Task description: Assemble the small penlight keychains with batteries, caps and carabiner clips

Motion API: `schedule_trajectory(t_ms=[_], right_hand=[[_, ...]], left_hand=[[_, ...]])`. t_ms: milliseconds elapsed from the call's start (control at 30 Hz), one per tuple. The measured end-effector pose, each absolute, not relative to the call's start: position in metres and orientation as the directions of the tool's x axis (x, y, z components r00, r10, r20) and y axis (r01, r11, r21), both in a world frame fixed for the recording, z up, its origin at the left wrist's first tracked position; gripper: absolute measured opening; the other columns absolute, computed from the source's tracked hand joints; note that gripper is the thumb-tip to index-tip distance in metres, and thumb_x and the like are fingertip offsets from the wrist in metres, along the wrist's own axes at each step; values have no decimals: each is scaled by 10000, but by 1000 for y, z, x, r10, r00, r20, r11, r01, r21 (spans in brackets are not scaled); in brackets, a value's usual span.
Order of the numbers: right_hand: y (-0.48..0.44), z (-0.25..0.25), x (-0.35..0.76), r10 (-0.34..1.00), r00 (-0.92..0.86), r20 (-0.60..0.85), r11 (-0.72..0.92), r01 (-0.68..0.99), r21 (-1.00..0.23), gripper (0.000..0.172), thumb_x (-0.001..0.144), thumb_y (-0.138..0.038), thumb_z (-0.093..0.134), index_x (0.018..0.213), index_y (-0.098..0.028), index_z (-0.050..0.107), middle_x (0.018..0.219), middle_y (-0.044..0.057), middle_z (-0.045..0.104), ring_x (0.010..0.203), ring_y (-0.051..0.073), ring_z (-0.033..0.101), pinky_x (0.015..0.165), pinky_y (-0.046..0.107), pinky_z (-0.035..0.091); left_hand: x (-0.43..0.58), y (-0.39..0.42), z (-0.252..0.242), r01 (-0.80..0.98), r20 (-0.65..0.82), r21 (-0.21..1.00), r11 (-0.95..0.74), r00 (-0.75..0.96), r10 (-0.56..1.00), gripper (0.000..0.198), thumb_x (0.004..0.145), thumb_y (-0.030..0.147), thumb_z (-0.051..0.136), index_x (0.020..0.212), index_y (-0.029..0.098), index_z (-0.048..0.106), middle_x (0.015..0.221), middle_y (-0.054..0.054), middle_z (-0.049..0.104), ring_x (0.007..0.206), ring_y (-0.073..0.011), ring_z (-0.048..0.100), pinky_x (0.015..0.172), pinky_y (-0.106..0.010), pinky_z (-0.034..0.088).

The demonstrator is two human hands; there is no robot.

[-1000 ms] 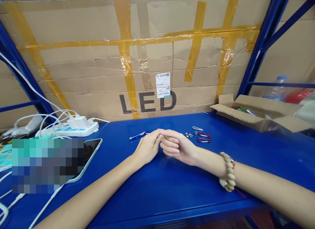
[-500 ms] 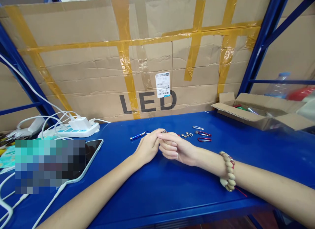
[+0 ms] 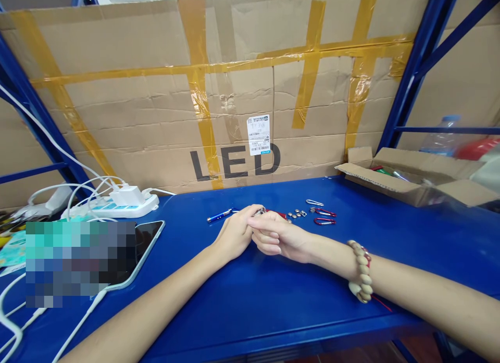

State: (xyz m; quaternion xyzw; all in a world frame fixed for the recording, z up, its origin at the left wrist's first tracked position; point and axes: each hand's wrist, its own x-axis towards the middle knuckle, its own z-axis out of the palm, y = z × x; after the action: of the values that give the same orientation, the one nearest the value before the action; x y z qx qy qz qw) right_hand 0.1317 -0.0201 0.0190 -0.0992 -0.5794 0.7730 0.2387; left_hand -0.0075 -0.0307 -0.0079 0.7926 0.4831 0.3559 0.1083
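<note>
My left hand and my right hand meet above the middle of the blue table. Between their fingertips shows a small metallic piece, too small to name. My right hand's fingers are curled, its thumb and forefinger reaching to my left hand's fingertips. Just left of my left hand lies a blue pen-like tool. Behind my right hand are a red item, partly hidden, and several small round metal pieces. Two red carabiners and a silver carabiner lie to the right.
A phone and cables lie at the left on the table, before a white power strip. An open cardboard box stands at the right. A large cardboard sheet rises behind, between blue posts.
My right hand's fingers have shifted slightly, and more of the metallic piece and of the red item behind the hands now shows.
</note>
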Motion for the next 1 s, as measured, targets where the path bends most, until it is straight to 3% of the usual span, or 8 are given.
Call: schedule_trajectory(t_ms=[200,367,633,833,1000], right_hand=[[-21,17,132,502,-853,140,-88,-211,-974,514,659,-407,698,390,-170,329,331,-77,355,317,32,351,376,205,205],[-20,17,130,571,-810,135,-97,-230,-968,374,648,-420,697,560,-174,429,378,-93,392,342,34,320,376,193,216],[-10,17,130,630,-756,177,-64,-278,-958,260,651,-340,670,627,-171,474,455,-98,364,380,35,335,386,187,251],[4,17,132,767,-580,275,133,-275,-952,301,676,-418,642,605,-166,494,419,-87,408,345,35,342,380,198,252],[15,21,137,887,-396,239,159,-224,-962,335,638,-460,667,624,-169,502,388,-88,397,350,37,341,374,187,232]], left_hand=[[-9,-27,-8,746,443,485,-456,240,864,296,825,232,394,1089,219,527,1053,-24,623,922,-179,585,797,-293,461],[-12,-23,-12,702,453,538,-466,225,862,296,823,236,397,1089,211,523,1072,-34,619,945,-184,580,794,-297,463],[-10,-25,-8,654,508,545,-525,241,827,239,832,132,316,886,180,545,854,-21,634,789,-148,587,721,-273,454],[-8,-24,-7,703,517,517,-489,200,832,246,896,259,302,864,182,533,715,-4,588,671,-142,548,663,-261,419],[-7,-27,-4,726,494,522,-447,169,853,239,902,287,295,939,190,510,657,27,528,617,-128,506,634,-246,380]])
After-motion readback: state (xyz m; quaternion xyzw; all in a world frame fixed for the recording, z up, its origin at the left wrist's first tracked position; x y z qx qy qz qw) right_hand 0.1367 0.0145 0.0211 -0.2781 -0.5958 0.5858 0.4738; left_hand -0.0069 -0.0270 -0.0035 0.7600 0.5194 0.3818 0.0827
